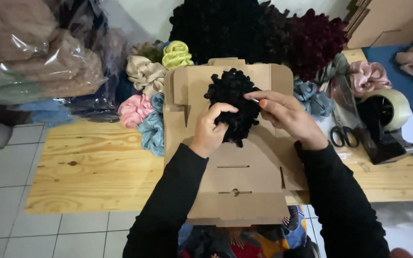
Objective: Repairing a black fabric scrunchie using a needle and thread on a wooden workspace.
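Both grips, left hand (pixel 211 131) and right hand (pixel 285 112), clamped on black scrunchie (pixel 233 102); flat cardboard box (pixel 244 177) beneath, scissors (pixel 342 136) near.

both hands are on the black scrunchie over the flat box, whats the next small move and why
Probably lower the black scrunchie onto the flat box: left hand and right hand both grip it right above the unfolded cardboard, which lies bare beneath it.

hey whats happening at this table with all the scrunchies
A person in black sleeves holds a black ruffled scrunchie with both hands, left hand and right hand, over a flat unfolded cardboard box on a wooden table. Coloured scrunchies are piled behind it; scissors and a tape dispenser lie to the right.
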